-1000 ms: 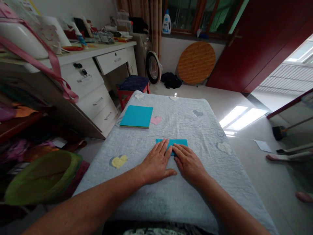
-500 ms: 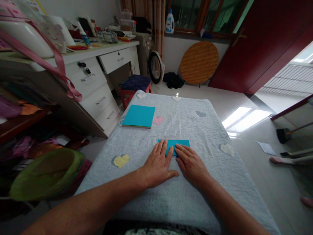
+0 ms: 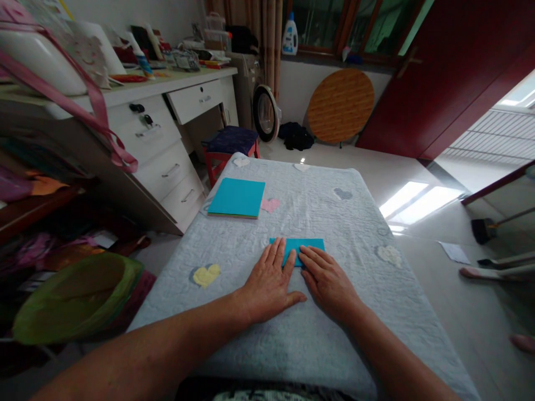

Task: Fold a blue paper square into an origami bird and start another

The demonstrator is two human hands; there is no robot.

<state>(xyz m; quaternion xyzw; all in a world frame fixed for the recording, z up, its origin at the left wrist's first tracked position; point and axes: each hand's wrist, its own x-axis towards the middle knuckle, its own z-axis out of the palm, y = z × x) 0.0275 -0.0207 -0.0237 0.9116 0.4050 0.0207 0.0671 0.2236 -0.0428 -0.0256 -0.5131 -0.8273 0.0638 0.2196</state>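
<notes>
A small blue piece of paper [image 3: 307, 243], apparently folded into a strip, lies flat on the cloth-covered table [image 3: 309, 200]. My left hand [image 3: 273, 281] rests on its left part, fingers stretched out and thumb spread to the side. On its right part lies my right hand [image 3: 328, 278], with the fingers laid flat and close together. Both hands hide much of the paper's near edge. Farther off to the left, a square stack of blue paper [image 3: 237, 197] lies on the same cloth, apart from both hands.
A white desk [image 3: 146, 128] with drawers stands at the left, a green-lined bin [image 3: 75, 301] below it. Beyond the table are a red stool [image 3: 229, 142], a washing machine with its round door [image 3: 266, 113] ajar, and a round wooden board [image 3: 340, 106]. A person's foot [image 3: 478, 273] shows at right.
</notes>
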